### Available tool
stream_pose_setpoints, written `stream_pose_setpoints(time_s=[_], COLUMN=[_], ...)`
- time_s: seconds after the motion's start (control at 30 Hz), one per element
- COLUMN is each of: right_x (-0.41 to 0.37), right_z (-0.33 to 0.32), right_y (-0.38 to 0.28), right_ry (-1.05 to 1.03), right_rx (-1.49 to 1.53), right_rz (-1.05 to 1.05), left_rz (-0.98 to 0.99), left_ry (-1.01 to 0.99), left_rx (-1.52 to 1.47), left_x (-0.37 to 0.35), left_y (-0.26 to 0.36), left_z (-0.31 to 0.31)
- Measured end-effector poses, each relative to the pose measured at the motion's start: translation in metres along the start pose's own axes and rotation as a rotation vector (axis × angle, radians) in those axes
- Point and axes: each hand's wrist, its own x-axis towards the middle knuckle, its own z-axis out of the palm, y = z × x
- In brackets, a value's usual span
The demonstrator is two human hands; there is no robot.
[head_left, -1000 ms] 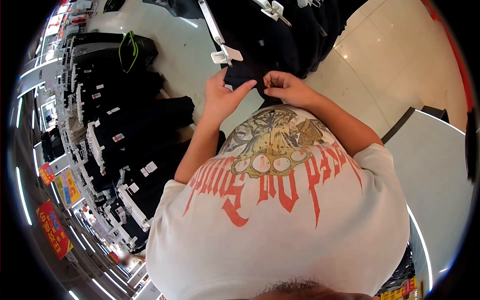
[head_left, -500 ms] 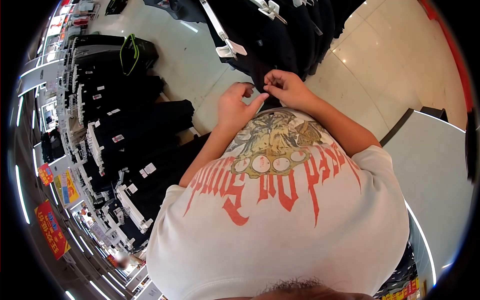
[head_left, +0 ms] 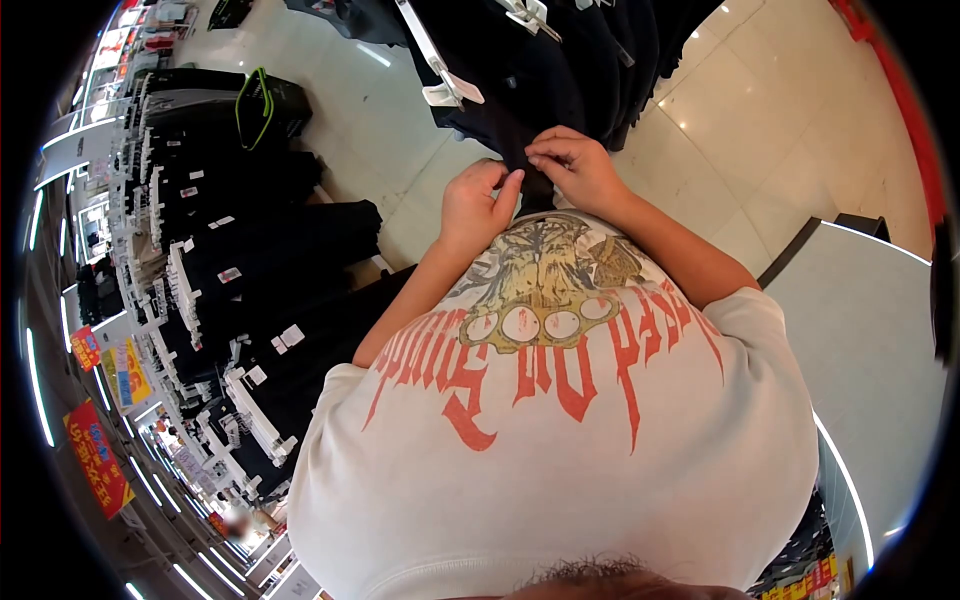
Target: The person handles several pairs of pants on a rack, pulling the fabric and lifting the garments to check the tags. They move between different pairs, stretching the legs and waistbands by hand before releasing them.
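A black garment point(head_left: 508, 128) hangs from a white clip hanger point(head_left: 450, 92) at the top centre, and its lower part reaches down in front of my belly. My right hand point(head_left: 580, 172) pinches its right edge between thumb and bent fingers. On the other side my left hand point(head_left: 472, 208) is closed at the garment's left edge, thumb up along the cloth and fingers curled. The curled fingertips are partly hidden. More dark garments point(head_left: 590, 75) hang close together just beyond both hands.
To the left stands a long rack of dark folded clothes point(head_left: 290, 235) on white hangers, with tags. A neon-green-edged item point(head_left: 255, 108) hangs at its far end. A grey counter point(head_left: 860, 330) stands at right. Red signs point(head_left: 98, 460) show at far left; the floor point(head_left: 740, 120) is glossy tile.
My left hand has drawn its thumb upright against the cloth. My right hand has moved slightly up, its fingers pinching the edge. The hanger and garments have shifted slightly left and up in view.
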Motion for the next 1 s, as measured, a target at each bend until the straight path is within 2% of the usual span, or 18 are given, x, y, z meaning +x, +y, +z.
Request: stream_pose_setpoints(time_s=[0.17,0.27,0.47,0.57,0.67,0.7,0.8,0.83,0.93,0.97,1.0], right_x=[0.001,0.000,-0.001,-0.001,0.011,0.015,0.047,0.056,0.077,0.075,0.072], right_z=[0.000,0.003,0.003,0.007,0.002,-0.001,-0.009,-0.007,-0.008,-0.009,-0.011], right_y=[0.011,0.008,0.016,0.025,0.007,-0.007,-0.018,-0.025,-0.009,-0.012,-0.018], right_ry=[-0.039,-0.127,-0.193,-0.005,0.310,0.378,0.593,0.653,0.554,0.489,0.449], right_rx=[0.131,0.334,0.487,0.213,-0.146,-0.230,-0.521,-0.557,-0.629,-0.395,-0.327], right_rz=[0.130,0.364,0.470,0.328,0.068,0.017,-0.345,-0.377,-0.339,-0.137,-0.037], left_rz=[0.027,0.023,0.004,-0.009,-0.078,-0.072,-0.056,-0.049,-0.054,-0.060,-0.077], left_ry=[-0.009,-0.010,-0.046,-0.016,-0.005,-0.007,-0.011,-0.013,-0.019,-0.022,-0.029], left_rx=[-0.022,-0.039,-0.025,-0.020,-0.023,-0.005,0.035,0.037,0.057,0.066,0.060], left_x=[0.006,0.004,0.003,0.002,0.003,0.002,0.003,0.004,0.006,0.007,0.007], left_y=[0.006,0.003,-0.002,-0.006,-0.007,-0.009,-0.010,-0.011,-0.011,-0.009,-0.008], left_z=[0.001,0.000,-0.001,0.001,0.003,0.003,0.004,0.005,0.002,0.002,0.002])
